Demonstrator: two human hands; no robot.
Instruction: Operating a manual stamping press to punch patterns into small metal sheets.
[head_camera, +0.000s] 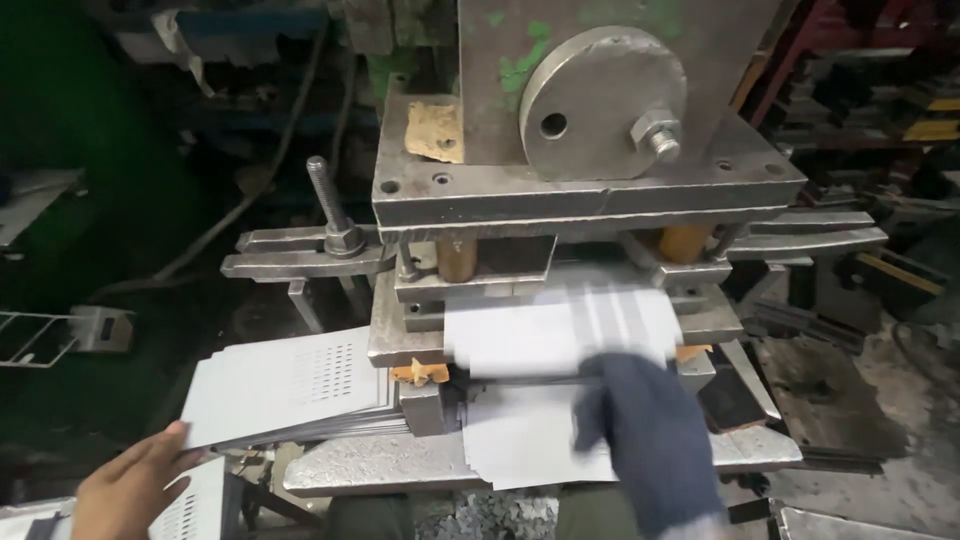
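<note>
Right hand (650, 440), in dark blue glove, motion-blurred, gripping near edge of pale grey flat metal sheet (560, 335); exact finger closure cannot tell. Sheet lying across die bed of heavy grey steel punch press (590, 190), under ram plate, far edge pushed in where punch comes down. Second pale sheet (520, 440) lying below on press table. Left hand (130, 490), bare, fingers loosely spread, touching corner of stack of grey perforated sheets (290, 385), steadying stack, keeping it within reach beside die.
</note>
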